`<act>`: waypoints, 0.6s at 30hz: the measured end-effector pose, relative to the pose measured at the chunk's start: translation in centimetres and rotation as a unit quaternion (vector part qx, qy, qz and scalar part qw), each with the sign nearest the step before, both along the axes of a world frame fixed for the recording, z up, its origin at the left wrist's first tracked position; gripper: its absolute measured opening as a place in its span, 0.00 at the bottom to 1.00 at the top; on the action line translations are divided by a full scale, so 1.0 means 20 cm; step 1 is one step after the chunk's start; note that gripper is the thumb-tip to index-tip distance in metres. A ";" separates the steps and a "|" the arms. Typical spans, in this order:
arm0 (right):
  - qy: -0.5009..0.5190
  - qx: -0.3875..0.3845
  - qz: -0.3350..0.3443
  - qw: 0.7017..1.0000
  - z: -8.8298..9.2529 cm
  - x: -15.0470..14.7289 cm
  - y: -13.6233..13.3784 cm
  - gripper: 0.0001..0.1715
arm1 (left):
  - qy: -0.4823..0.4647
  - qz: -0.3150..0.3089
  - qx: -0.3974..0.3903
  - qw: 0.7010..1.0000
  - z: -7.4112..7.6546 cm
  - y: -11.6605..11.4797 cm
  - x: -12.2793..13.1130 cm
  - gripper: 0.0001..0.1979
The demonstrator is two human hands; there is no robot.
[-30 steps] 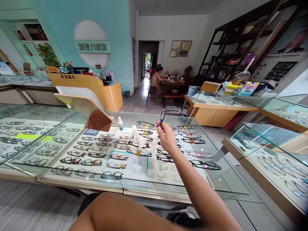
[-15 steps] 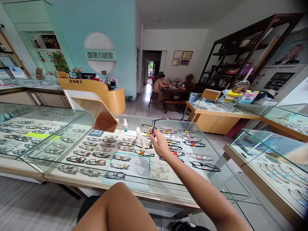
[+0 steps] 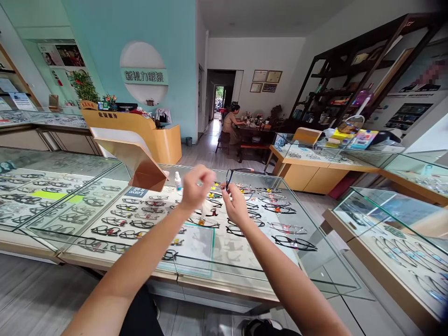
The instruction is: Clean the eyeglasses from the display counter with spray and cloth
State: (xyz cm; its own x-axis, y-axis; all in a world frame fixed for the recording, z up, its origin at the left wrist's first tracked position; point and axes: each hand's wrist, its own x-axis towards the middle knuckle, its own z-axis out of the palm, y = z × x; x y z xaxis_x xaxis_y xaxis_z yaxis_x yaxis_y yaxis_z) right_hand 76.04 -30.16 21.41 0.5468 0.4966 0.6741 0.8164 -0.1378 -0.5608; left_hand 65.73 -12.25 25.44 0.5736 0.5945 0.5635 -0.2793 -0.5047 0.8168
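Observation:
My right hand (image 3: 236, 205) is closed on a pair of dark-framed eyeglasses (image 3: 228, 179), pinched between thumb and fingers above the glass display case. One temple of the eyeglasses points out to the right. Just left of it, my left hand (image 3: 198, 185) is raised over the case, its fingers bent but smeared by motion, so what they hold, if anything, does not show. Beneath the left hand a white cloth (image 3: 207, 205) is partly hidden. A small white spray bottle (image 3: 178, 181) stands on the case, left of my left hand.
Several rows of eyeglasses lie inside the glass case (image 3: 241, 275). A brown tilted mirror or stand (image 3: 147, 170) rises at its back left. More display cases stand left and right (image 3: 367, 224). A person (image 3: 233, 123) sits at a dark table further back.
My left arm has come into view from below, its hand now over the white cloth. My right hand, still holding the eyeglasses, has shifted slightly right. The raised leg has dropped away.

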 end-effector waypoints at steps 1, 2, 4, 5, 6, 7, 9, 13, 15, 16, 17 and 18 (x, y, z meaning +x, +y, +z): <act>0.008 0.003 0.002 1.000 0.01 0.01 -0.01 0.22 | -0.015 0.024 0.012 1.000 0.02 0.09 0.03 0.13; 0.017 0.007 0.004 1.000 0.01 0.02 -0.01 0.22 | -0.033 0.051 0.023 0.998 0.03 0.17 0.07 0.12; 0.034 0.013 0.014 0.999 0.02 0.03 -0.02 0.22 | -0.061 0.096 0.039 0.993 0.01 0.32 0.12 0.14; 0.039 0.016 0.021 0.999 0.03 0.04 -0.03 0.22 | -0.065 0.112 0.043 0.991 -0.02 0.38 0.14 0.17; 0.043 0.019 0.027 0.999 0.03 0.04 -0.03 0.22 | -0.063 0.124 0.045 0.989 -0.06 0.43 0.16 0.20; 0.049 0.023 0.033 0.998 0.04 0.04 -0.04 0.22 | -0.052 0.132 0.046 0.989 -0.10 0.46 0.17 0.22; 0.062 0.032 0.043 0.997 0.05 0.04 -0.04 0.22 | -0.014 0.140 0.042 0.989 -0.19 0.51 0.19 0.25; 0.099 0.047 0.051 0.993 0.06 0.04 -0.04 0.22 | 0.079 0.143 0.017 0.986 -0.31 0.56 0.22 0.26; 0.113 0.049 0.057 0.991 0.06 0.05 -0.04 0.21 | 0.118 0.137 0.004 0.983 -0.33 0.58 0.22 0.20; 0.118 0.050 0.060 0.990 0.06 0.05 -0.04 0.21 | 0.133 0.134 -0.002 0.982 -0.33 0.59 0.22 0.15; 0.122 0.051 0.063 0.989 0.06 0.05 -0.04 0.21 | 0.144 0.129 -0.008 0.981 -0.32 0.59 0.22 0.12; 0.126 0.053 0.066 0.988 0.06 0.05 -0.04 0.21 | 0.150 0.122 -0.011 0.981 -0.31 0.59 0.22 0.09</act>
State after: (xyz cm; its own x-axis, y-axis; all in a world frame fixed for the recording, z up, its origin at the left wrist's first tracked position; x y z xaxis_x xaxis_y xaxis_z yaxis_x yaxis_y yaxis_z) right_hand 77.04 -31.04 22.55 0.6392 0.5077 0.5776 0.6565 0.0309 -0.7537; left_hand 70.03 -0.54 19.16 0.5508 0.7454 0.3754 0.1032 -0.5072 0.8556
